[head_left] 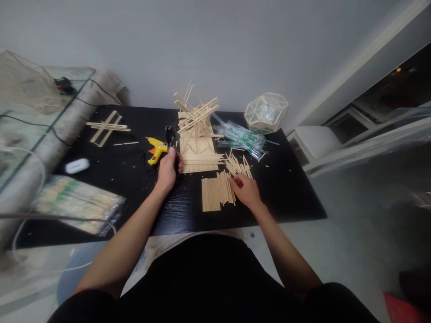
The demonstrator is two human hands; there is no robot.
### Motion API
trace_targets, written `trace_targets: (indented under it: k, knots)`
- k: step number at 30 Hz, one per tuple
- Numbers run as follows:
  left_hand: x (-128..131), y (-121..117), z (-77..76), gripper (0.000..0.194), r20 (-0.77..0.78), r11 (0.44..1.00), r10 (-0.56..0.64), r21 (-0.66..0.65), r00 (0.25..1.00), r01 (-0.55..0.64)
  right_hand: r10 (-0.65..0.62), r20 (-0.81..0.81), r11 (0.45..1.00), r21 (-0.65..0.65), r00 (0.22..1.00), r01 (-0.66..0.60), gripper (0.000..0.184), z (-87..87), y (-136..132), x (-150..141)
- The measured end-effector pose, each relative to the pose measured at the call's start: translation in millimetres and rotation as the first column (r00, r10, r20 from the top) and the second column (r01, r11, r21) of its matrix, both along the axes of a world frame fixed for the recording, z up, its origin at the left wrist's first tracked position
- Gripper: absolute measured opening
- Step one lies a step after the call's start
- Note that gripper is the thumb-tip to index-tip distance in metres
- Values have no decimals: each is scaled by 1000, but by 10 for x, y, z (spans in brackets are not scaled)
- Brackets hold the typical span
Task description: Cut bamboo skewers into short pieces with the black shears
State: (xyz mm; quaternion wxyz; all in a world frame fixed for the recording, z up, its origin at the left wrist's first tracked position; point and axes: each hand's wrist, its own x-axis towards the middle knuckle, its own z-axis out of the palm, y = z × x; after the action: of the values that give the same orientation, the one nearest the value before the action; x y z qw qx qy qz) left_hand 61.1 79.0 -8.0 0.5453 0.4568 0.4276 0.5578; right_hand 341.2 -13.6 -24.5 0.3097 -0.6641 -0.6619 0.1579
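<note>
My left hand (168, 171) is closed around a black hand tool (170, 134), whose exact kind I cannot make out. Beside it on the left lies a yellow hot glue gun (157, 150). My right hand (247, 190) has its fingers bent together at the right edge of a row of short wooden sticks (211, 194); what they pinch, if anything, is hidden. Just above that hand is a loose pile of short sticks (238, 165). Longer sticks (202, 159) lie side by side behind, with crossed stick bundles (199, 114) on top.
A faceted stick frame (266, 112) stands at the back right, near green-and-clear plastic wrappers (244, 138). On the left are crossed sticks (107, 128), a white case (77, 166) and a packet of sticks (79, 202). Cables hang across the left side of the black table (289, 197).
</note>
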Motion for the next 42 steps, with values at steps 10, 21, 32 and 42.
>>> trace_targets:
  k: [10, 21, 32, 42]
  knots:
    - [40, -48, 37, 58, -44, 1000, 0, 15, 999, 0, 162, -56, 987, 9, 985, -161, 24, -3, -12, 31]
    - [39, -65, 59, 58, -48, 1000, -5, 5, 999, 5, 172, -126, 985, 20, 977, -171, 13, -11, -6, 50]
    - [34, -56, 56, 58, -54, 1000, 7, -8, 999, -7, 217, -148, 976, 28, 965, -215, 14, 29, -20, 42]
    - [37, -62, 58, 57, -53, 1000, 5, -13, 999, -6, 239, -179, 971, 14, 954, -240, 17, -7, -19, 64]
